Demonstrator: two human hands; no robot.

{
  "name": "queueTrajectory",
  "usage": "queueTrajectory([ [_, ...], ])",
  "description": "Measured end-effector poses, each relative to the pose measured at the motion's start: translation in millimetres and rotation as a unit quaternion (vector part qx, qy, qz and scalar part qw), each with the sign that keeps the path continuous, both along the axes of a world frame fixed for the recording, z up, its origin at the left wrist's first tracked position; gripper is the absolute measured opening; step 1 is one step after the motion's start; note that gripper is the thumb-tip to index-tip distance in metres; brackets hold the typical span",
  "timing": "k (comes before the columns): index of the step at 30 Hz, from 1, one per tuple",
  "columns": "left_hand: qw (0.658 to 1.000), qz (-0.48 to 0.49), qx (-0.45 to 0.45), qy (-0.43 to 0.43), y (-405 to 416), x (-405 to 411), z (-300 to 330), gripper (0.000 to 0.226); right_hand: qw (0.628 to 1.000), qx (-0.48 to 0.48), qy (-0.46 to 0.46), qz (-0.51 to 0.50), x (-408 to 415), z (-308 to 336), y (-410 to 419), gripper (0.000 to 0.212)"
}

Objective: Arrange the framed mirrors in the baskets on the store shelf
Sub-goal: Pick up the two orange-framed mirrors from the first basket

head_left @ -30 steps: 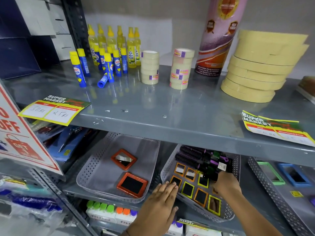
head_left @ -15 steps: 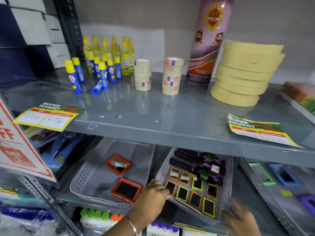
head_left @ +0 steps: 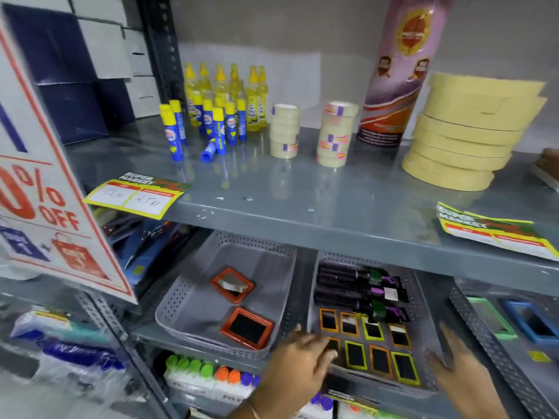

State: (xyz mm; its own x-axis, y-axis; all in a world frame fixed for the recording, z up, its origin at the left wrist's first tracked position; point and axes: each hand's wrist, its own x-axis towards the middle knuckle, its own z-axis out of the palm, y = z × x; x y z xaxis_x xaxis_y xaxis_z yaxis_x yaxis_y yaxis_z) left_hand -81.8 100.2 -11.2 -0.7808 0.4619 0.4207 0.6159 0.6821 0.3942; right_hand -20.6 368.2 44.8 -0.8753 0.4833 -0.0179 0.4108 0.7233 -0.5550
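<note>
A grey perforated middle basket (head_left: pixel 426 309) on the lower shelf holds several small orange- and yellow-framed mirrors (head_left: pixel 372 330) in two rows, behind them black hair brushes (head_left: pixel 357 290). My left hand (head_left: pixel 298 358) grips its front left corner, fingers over the rim. My right hand (head_left: pixel 461 368) holds the front right corner, thumb inside the rim. The left basket (head_left: pixel 186 294) contains two larger orange-framed mirrors (head_left: pixel 232 284) (head_left: pixel 247 327). A darker right basket (head_left: pixel 487 343) has a green-framed mirror (head_left: pixel 491 320) and a blue-framed mirror (head_left: pixel 534 323).
The upper shelf (head_left: pixel 302 207) overhangs the baskets and carries glue bottles (head_left: pixel 211 116), tape rolls (head_left: pixel 334 134), a tall can (head_left: pixel 399 71) and price labels (head_left: pixel 136 198). A discount sign (head_left: pixel 45 207) juts out at left. Boxes of coloured-capped items (head_left: pixel 205 373) sit below.
The middle basket was tilted with its front corner pulled out; it now sits straight on the shelf. My right hand rose to its front right corner. My left hand stays at the front left corner.
</note>
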Motion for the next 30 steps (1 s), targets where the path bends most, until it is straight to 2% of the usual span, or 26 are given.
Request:
queueTrajectory([
  [1, 0.999, 0.03, 0.031, -0.002, -12.1, -8.0, 8.0, 0.041, 0.998, 0.037, 0.046, 0.014, -3.3, 6.5, -18.6, 0.049],
  [3, 0.992, 0.099, 0.068, 0.03, -45.4, -31.9, 17.5, 0.03, 0.991, 0.026, 0.105, 0.073, -18.4, 23.9, -69.6, 0.044],
  [5, 0.981, 0.17, 0.084, 0.038, -81.6, -61.2, 23.5, 0.02, 0.974, -0.011, 0.09, 0.206, -37.4, 31.5, -120.1, 0.035],
  [7, 0.973, 0.224, 0.04, -0.034, -115.6, -92.1, 25.9, 0.017, 0.952, -0.051, 0.048, 0.299, -63.2, 28.9, -170.3, 0.034],
  [10, 0.943, 0.274, -0.015, -0.189, -146.2, -126.1, 18.1, 0.026, 0.934, -0.056, -0.036, 0.351, -106.2, 4.5, -221.3, 0.033],
  [15, 0.933, 0.271, -0.051, -0.231, -165.0, -147.8, -13.0, 0.029, 0.899, 0.119, -0.176, 0.383, -139.0, -23.1, -258.8, 0.029],
  [18, 0.943, 0.257, -0.01, -0.212, -166.8, -139.4, -13.1, 0.026, 0.886, 0.181, -0.182, 0.386, -143.2, -32.7, -266.7, 0.032],
  [20, 0.948, 0.241, 0.023, -0.208, -167.1, -124.2, -4.8, 0.017, 0.897, 0.168, -0.168, 0.374, -143.6, -32.4, -266.8, 0.036],
  [22, 0.953, 0.244, 0.039, -0.176, -172.0, -105.6, 3.2, 0.04, 0.913, 0.119, -0.162, 0.355, -140.3, -21.4, -262.7, 0.043],
  [24, 0.966, 0.223, 0.052, -0.122, -177.8, -85.7, 9.0, 0.055, 0.93, 0.069, -0.141, 0.333, -132.4, -3.8, -252.4, 0.037],
  [26, 0.974, 0.188, 0.072, -0.1, -179.3, -66.4, 14.4, 0.06, 0.948, 0.035, -0.083, 0.305, -120.2, 11.4, -232.7, 0.028],
  [30, 0.978, 0.157, 0.085, -0.104, -154.0, -37.2, 22.6, 0.059, 0.969, 0.001, 0.025, 0.246, -80.0, 26.2, -165.8, 0.032],
])
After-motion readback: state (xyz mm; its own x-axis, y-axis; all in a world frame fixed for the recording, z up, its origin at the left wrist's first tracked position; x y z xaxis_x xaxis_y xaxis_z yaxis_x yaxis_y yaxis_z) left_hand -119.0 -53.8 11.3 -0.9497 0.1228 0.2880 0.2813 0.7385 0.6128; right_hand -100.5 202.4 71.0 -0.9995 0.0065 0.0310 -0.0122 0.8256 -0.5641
